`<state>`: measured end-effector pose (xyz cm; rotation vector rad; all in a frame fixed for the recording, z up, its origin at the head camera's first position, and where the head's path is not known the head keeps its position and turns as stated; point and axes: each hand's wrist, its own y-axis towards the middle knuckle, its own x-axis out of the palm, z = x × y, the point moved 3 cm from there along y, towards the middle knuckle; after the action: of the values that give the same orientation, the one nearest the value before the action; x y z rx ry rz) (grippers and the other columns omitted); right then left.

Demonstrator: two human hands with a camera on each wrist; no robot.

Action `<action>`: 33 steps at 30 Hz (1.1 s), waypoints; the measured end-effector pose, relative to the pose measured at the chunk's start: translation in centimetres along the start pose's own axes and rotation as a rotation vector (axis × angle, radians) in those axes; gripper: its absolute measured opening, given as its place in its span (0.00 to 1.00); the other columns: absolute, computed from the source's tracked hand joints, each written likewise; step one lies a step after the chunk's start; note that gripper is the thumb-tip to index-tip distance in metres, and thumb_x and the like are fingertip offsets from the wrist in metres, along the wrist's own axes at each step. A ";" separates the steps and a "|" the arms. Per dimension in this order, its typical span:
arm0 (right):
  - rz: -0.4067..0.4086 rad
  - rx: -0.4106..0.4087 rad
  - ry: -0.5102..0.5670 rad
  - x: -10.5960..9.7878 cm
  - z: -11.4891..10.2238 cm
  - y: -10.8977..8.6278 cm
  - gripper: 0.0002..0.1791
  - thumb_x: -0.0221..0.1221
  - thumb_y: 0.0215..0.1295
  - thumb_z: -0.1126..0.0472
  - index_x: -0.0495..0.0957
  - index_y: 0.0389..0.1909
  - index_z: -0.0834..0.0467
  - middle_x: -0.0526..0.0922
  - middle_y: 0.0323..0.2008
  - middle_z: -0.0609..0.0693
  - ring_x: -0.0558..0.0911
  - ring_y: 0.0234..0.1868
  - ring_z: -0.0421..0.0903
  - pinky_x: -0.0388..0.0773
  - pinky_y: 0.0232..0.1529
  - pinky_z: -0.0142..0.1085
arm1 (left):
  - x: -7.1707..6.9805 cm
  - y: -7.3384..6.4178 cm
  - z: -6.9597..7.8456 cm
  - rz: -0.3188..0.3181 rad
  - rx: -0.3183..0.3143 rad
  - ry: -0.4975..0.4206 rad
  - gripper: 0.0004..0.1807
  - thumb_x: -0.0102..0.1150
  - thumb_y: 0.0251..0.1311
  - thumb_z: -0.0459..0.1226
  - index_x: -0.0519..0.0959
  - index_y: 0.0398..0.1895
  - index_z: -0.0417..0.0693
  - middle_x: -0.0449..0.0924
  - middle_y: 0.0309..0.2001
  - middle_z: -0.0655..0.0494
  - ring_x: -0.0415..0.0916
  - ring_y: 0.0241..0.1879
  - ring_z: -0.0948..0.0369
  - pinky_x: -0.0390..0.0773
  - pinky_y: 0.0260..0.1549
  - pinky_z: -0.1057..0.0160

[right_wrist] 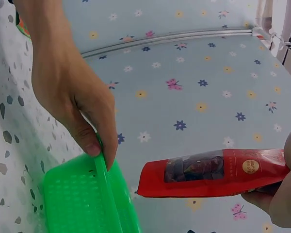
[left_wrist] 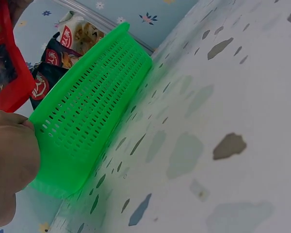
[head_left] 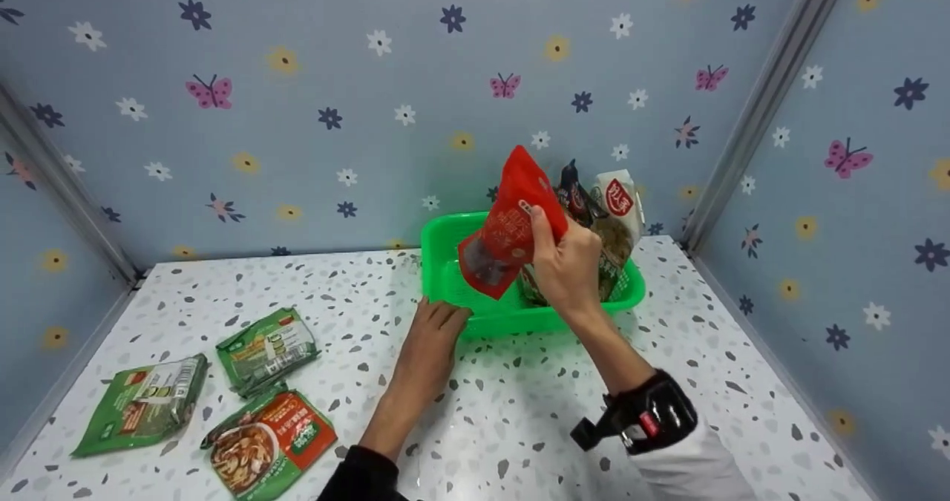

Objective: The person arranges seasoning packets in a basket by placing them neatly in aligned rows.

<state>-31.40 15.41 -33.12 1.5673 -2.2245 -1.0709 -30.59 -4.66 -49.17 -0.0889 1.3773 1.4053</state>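
My right hand [head_left: 568,263] grips a red snack pouch [head_left: 512,226] with a clear window and holds it tilted above the green plastic basket [head_left: 475,326]. Dark pieces show through that window in the right wrist view. With thumb and fingers over the rim, my left hand [head_left: 434,338] pinches the basket's front left corner, also seen in the right wrist view [right_wrist: 75,97]. Inside the basket's right part stand a white-topped bag [head_left: 620,204] and dark bags [head_left: 571,189], partly hidden behind the right hand and the red pouch.
On the left of the speckled white table [head_left: 371,278] lie three green food packets: one [head_left: 148,401] at far left, one [head_left: 267,349] behind, one [head_left: 271,445] with an orange panel in front. Flower-patterned walls [head_left: 371,115] enclose the back and sides.
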 end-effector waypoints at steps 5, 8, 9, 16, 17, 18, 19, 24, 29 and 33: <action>-0.046 -0.036 -0.074 2.0 0.4 1.8 0.20 0.58 0.88 0.57 0.90 0.45 0.70 0.94 0.36 0.67 0.94 0.32 0.60 0.80 0.25 0.28 | 0.1 0.1 0.1 -0.001 -0.007 0.008 0.13 0.62 0.80 0.28 0.88 0.60 0.43 0.90 0.53 0.47 0.83 0.61 0.48 0.72 0.82 0.33; -0.072 -0.037 -0.116 3.0 0.9 2.6 0.20 0.57 0.89 0.57 0.90 0.46 0.70 0.94 0.35 0.67 0.93 0.31 0.60 0.85 0.26 0.37 | 0.1 0.1 0.1 -0.005 -0.017 0.006 0.13 0.62 0.80 0.29 0.88 0.61 0.43 0.90 0.53 0.48 0.83 0.61 0.49 0.71 0.83 0.33; -0.081 -0.033 -0.130 3.4 1.2 2.7 0.20 0.57 0.89 0.57 0.90 0.46 0.70 0.94 0.36 0.67 0.93 0.31 0.59 0.87 0.26 0.40 | 0.1 0.1 0.1 -0.008 -0.020 0.002 0.13 0.62 0.80 0.29 0.88 0.61 0.43 0.90 0.53 0.48 0.83 0.62 0.49 0.71 0.83 0.33; -0.170 0.015 -0.205 6.3 3.1 3.3 0.21 0.54 0.91 0.57 0.90 0.50 0.69 0.94 0.35 0.66 0.92 0.29 0.59 0.91 0.29 0.51 | 0.0 -0.1 0.1 -0.006 -0.029 -0.008 0.13 0.61 0.80 0.28 0.88 0.60 0.42 0.90 0.53 0.46 0.83 0.62 0.47 0.70 0.83 0.32; -0.184 0.023 -0.217 6.8 3.4 3.4 0.21 0.54 0.91 0.57 0.90 0.51 0.69 0.94 0.35 0.65 0.92 0.29 0.59 0.91 0.28 0.49 | 0.0 -0.1 0.0 -0.003 -0.030 -0.007 0.13 0.60 0.80 0.28 0.88 0.60 0.41 0.90 0.54 0.46 0.83 0.62 0.48 0.70 0.83 0.32; -0.197 0.031 -0.226 7.2 3.7 3.4 0.21 0.54 0.91 0.57 0.90 0.51 0.68 0.94 0.35 0.65 0.92 0.28 0.58 0.89 0.27 0.46 | -0.1 -0.1 0.0 -0.003 -0.031 -0.006 0.14 0.60 0.79 0.27 0.88 0.60 0.42 0.90 0.54 0.46 0.83 0.62 0.48 0.70 0.84 0.33; -0.207 0.042 -0.231 7.6 4.0 3.3 0.21 0.53 0.91 0.57 0.90 0.50 0.68 0.94 0.35 0.65 0.91 0.27 0.57 0.88 0.26 0.42 | -0.1 -0.2 0.0 -0.004 -0.031 -0.003 0.15 0.60 0.79 0.26 0.88 0.60 0.42 0.90 0.54 0.47 0.83 0.62 0.48 0.70 0.84 0.33; -0.235 0.084 -0.259 8.9 5.6 3.2 0.24 0.53 0.91 0.58 0.82 0.30 0.63 0.78 0.19 0.56 0.73 0.16 0.44 0.65 0.20 0.31 | -0.2 -0.2 0.1 -0.009 -0.009 0.041 0.19 0.60 0.75 0.21 0.88 0.60 0.45 0.90 0.54 0.49 0.83 0.62 0.50 0.71 0.83 0.35; -0.251 0.105 -0.302 9.6 7.0 3.4 0.23 0.53 0.91 0.59 0.85 0.32 0.64 0.77 0.18 0.55 0.70 0.16 0.43 0.61 0.21 0.32 | -0.2 -0.2 0.3 -0.006 0.008 0.065 0.19 0.61 0.74 0.21 0.88 0.60 0.45 0.90 0.52 0.49 0.83 0.62 0.50 0.72 0.82 0.34; -0.211 0.109 -0.320 9.9 8.5 3.8 0.22 0.51 0.92 0.59 0.91 0.47 0.67 0.87 0.26 0.63 0.83 0.22 0.54 0.70 0.22 0.37 | -0.1 -0.2 0.4 -0.003 0.001 0.047 0.18 0.61 0.74 0.21 0.88 0.59 0.44 0.90 0.53 0.49 0.83 0.61 0.50 0.72 0.82 0.33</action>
<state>-42.88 10.92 -38.85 1.8220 -2.3943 -1.3653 -30.19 -4.53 -49.07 -0.1237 1.4154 1.4084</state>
